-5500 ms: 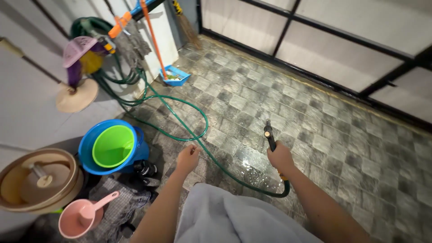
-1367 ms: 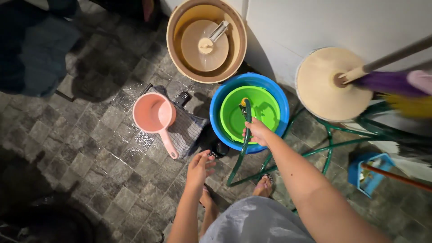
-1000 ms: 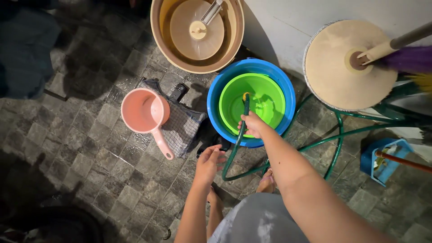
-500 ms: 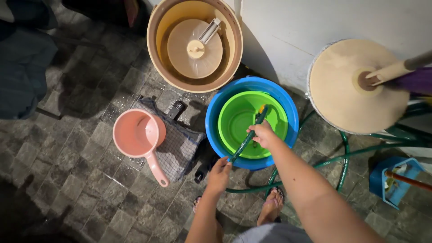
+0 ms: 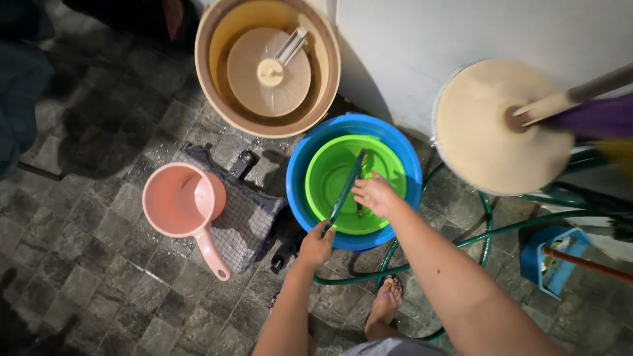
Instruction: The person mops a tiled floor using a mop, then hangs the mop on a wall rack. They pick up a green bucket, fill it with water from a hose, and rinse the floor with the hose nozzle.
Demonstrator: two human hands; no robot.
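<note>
Nearby, pink dipper [image 5: 184, 201] lies on checked cloth [image 5: 245, 221].

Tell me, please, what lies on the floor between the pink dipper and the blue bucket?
In the head view, a checked grey cloth lies between the pink dipper and the blue bucket, partly under the dipper.
</note>
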